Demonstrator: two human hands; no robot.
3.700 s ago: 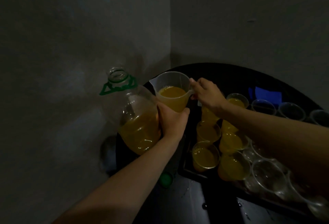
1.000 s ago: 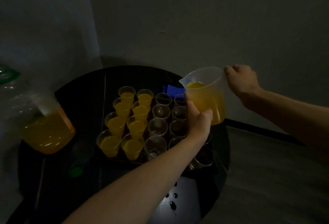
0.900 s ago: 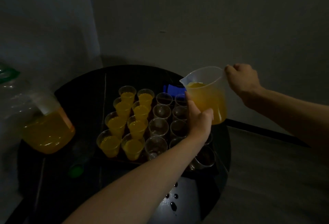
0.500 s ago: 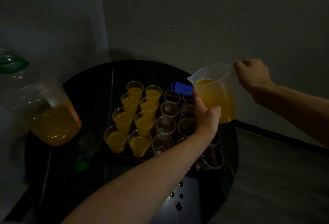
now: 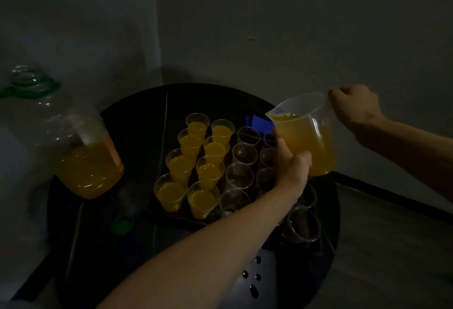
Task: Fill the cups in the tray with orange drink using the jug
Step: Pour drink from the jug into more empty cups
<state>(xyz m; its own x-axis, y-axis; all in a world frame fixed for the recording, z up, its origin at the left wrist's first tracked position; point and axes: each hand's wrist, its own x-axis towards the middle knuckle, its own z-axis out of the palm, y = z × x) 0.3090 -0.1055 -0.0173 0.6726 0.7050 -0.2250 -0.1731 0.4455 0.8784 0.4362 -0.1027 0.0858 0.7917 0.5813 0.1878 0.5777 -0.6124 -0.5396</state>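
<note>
Jug (image 5: 306, 137) full, moved from bottle (image 5: 73, 149) at left to right middle of frame, over empty cups (image 5: 239, 176). Right hand (image 5: 355, 110) fingers curled round handle. Left hand (image 5: 291, 164) clamped on jug side. Spout tips toward tray (image 5: 169, 215). Pouring likely next.

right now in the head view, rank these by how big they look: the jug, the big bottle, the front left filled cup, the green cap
1. big bottle, clearly largest
2. jug, though it is held up nearer the camera, which flatters it
3. front left filled cup
4. green cap, smallest
</note>
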